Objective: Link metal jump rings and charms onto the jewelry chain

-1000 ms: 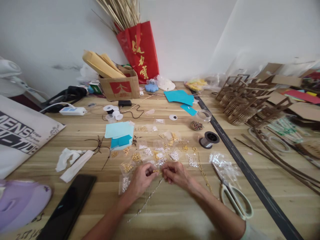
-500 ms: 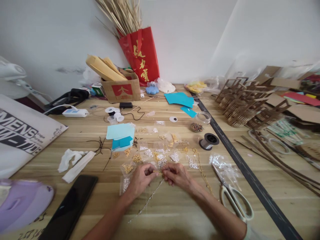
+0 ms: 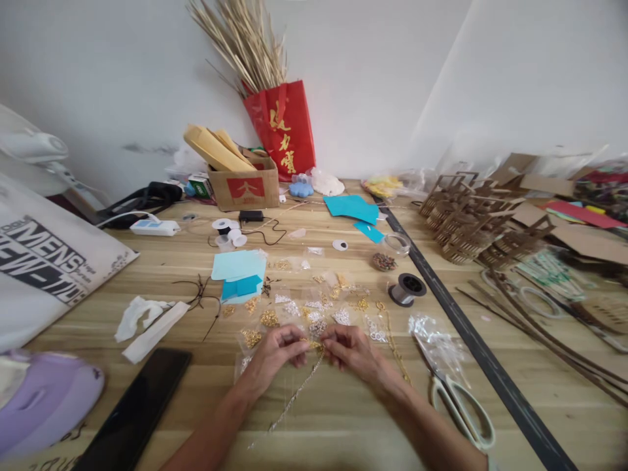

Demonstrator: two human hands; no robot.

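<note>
My left hand [image 3: 280, 353] is closed in a pinch on a small gold-coloured piece [image 3: 313, 345], too small to name. Fingertips of my right hand [image 3: 352, 350] are pressed together just beside it, at the upper end of a thin chain [image 3: 297, 392]. From there the chain slants down to the lower left over the wood. Just beyond my fingers lie small clear bags of gold and silver findings, among them gold bits [image 3: 269, 318] and silver bits [image 3: 341, 316]. White rings [image 3: 377, 329] and a gold chain [image 3: 392, 340] are right of my right hand.
Scissors [image 3: 454, 392] and crumpled clear plastic [image 3: 439, 337] lie at the right, below a wire spool [image 3: 407, 289]. A black phone [image 3: 140, 405] and white strips [image 3: 154, 332] are at the left. Blue cards [image 3: 240, 271], a cardboard box [image 3: 245, 186] and small woven baskets [image 3: 471, 216] stand farther back.
The view has tilted slightly upward, so things at the back sit lower. Both hands stay together at the gold piece, the right fingers shifted a little. The chain still hangs between them.
</note>
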